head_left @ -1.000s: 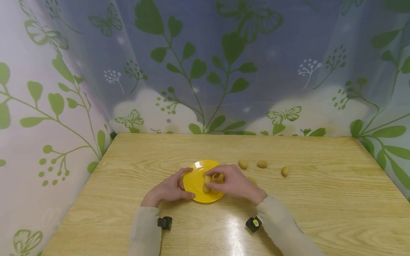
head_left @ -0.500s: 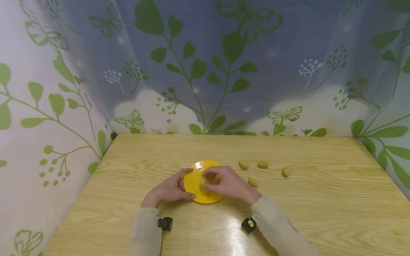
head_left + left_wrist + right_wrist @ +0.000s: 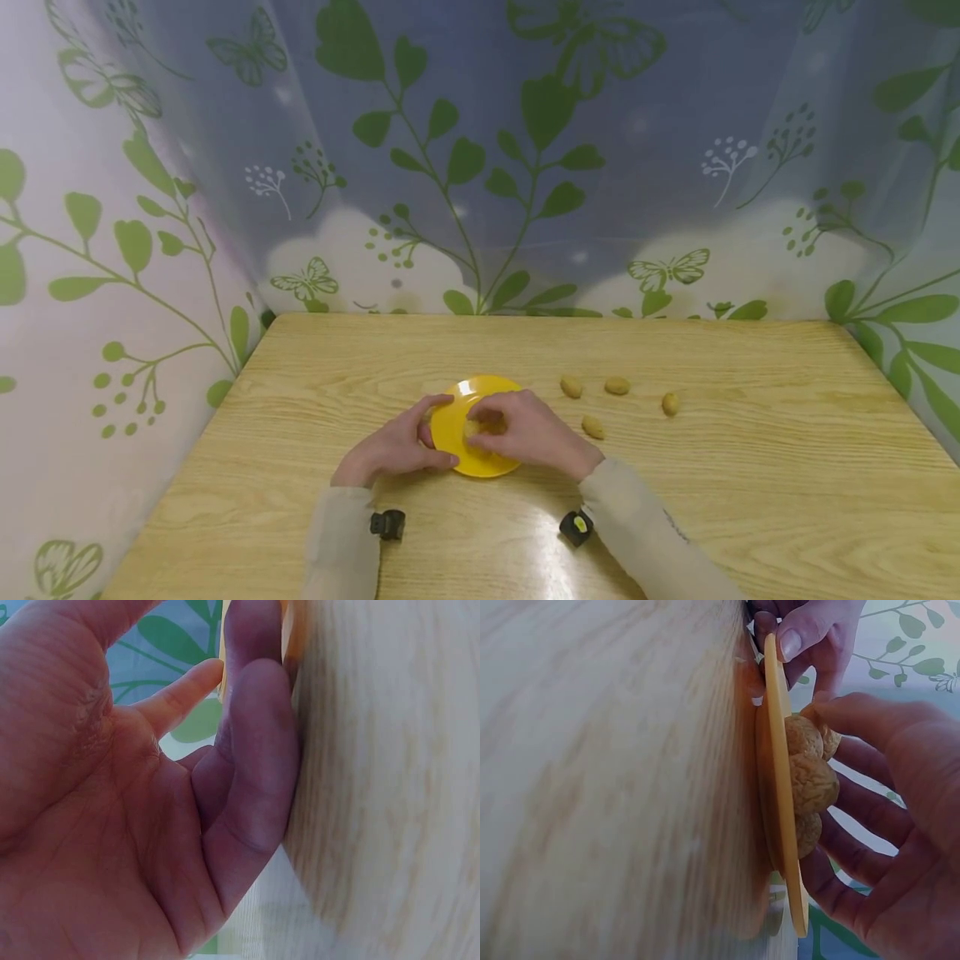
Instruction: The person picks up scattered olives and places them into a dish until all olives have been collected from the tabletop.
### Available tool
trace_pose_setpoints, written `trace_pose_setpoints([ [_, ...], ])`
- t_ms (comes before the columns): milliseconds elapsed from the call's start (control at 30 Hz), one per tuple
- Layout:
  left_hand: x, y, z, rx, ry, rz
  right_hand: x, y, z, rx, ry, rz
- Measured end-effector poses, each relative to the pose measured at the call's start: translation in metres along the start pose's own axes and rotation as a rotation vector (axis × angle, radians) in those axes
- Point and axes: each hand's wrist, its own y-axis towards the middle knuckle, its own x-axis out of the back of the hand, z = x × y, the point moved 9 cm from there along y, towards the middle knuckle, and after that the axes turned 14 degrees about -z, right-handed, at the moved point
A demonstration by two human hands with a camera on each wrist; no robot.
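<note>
In the head view my left hand [image 3: 397,437] grips the left rim of a yellow plate [image 3: 450,417], its thumb at the near side. The left wrist view shows curled fingers [image 3: 259,750] low beside the wooden tabletop. Over the plate, my right hand [image 3: 528,429] pinches a small potato [image 3: 472,429] between thumb and index finger. In the right wrist view several wrinkled tan potatoes [image 3: 814,784] sit grouped on the plate, with the right hand's fingers curved around their far side. From above, that hand hides most of them.
On the wooden table [image 3: 750,483], right of the plate, lie several more potatoes: one potato [image 3: 592,427] close to the right wrist, another potato [image 3: 617,385] farther back, and a potato [image 3: 670,404] farthest right. A patterned curtain [image 3: 480,167] hangs behind the table.
My right hand has moved left and slightly down over the plate with the pinched potato, uncovering a potato on the table beside its wrist. The left hand stays at the rim.
</note>
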Motion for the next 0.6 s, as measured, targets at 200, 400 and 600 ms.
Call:
trace_pose_setpoints([
  [200, -0.0010, 0.0003, 0.0008, 0.012, -0.003, 0.003, -0.0022, -0.0008, -0.0019, -0.026, -0.027, 0.010],
  [400, -0.0008, -0.0001, 0.0003, 0.013, 0.010, 0.001, -0.0044, -0.0018, -0.0039, -0.035, -0.037, 0.020],
  [600, -0.0009, 0.0001, 0.0011, 0.020, 0.019, 0.003, -0.0033, -0.0026, -0.0019, -0.022, -0.025, 0.031],
])
